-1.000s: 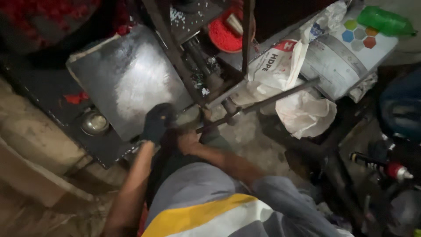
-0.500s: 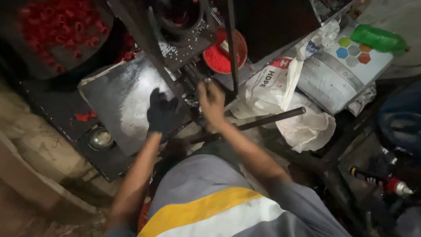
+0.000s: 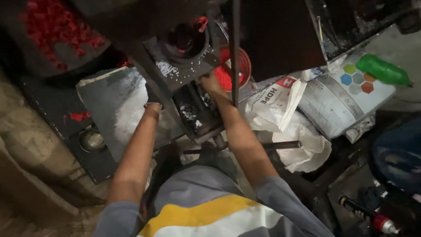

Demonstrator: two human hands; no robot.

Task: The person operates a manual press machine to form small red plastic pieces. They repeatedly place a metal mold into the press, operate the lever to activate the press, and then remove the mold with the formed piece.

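Two arms reach forward into a dark, grimy metal press machine (image 3: 184, 83) that stands in front of the person. Its flat top plate is black steel, dusted with small white granules, with a round open well holding something red inside. A thin vertical steel rod (image 3: 236, 52) runs down just beside the right wrist.

Left hand (image 3: 153, 106): arm straight out, the wrist cuffed by what looks like a dark glove edge; the hand itself goes under the machine's overhang and is hidden, so its grip cannot be told.

Right hand (image 3: 210, 83): arm extended, elbow slightly bent, the hand pressed against the machine body just below the top plate; fingers are tucked out of sight, so whether they clasp anything cannot be told.

Just beyond the right hand sits a round red plastic bowl (image 3: 239, 66) with red pellets in it. To the right, crumpled white plastic sacks (image 3: 302, 131), and a green plastic bottle (image 3: 383, 70) lying on one. A worn grey metal sheet (image 3: 112, 105) lies left of the left forearm.
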